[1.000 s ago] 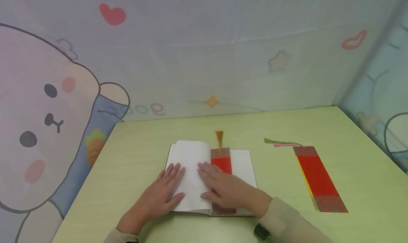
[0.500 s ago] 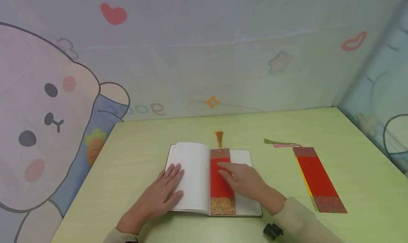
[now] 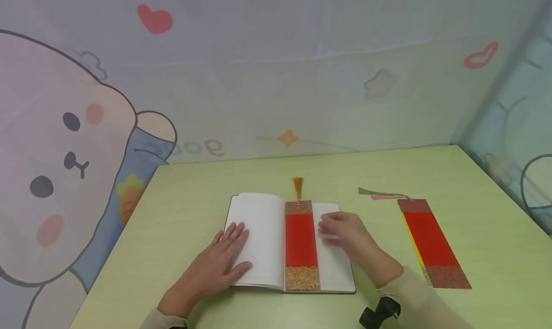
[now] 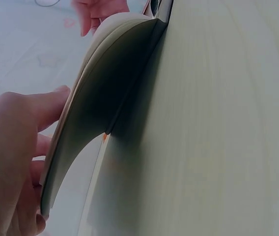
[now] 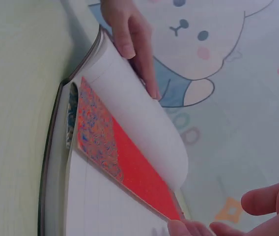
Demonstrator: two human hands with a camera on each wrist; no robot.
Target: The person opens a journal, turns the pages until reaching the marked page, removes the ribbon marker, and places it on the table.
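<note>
An open notebook [image 3: 263, 209] with blank-looking pages lies on the table. My left hand [image 3: 217, 266] rests on its left page with straight fingers, holding the raised leaves down. A red bookmark [image 3: 301, 240] with gold patterned ends lies lengthwise on the right page beside the fold. Its orange tassel [image 3: 297, 187] reaches past the notebook's top edge. Just right of the bookmark, my right hand [image 3: 347, 233] is over the right page, fingers loosely bent with nothing in them. In the right wrist view, the fingertips [image 5: 179, 228] appear close to the bookmark; contact is unclear.
Farther right on the table [image 3: 194, 180] lies another red bookmark [image 3: 431, 238], overlapping a yellow-edged one, with green and pink tassels [image 3: 381, 193]. A printed cloth [image 3: 258, 79] with a cartoon bear hangs behind the table. A black wrist device [image 3: 381, 312] sits at the right sleeve.
My right hand has moved off the left page, across the bookmark and rightward, uncovering the bookmark. The left hand stays in place on the left page.
</note>
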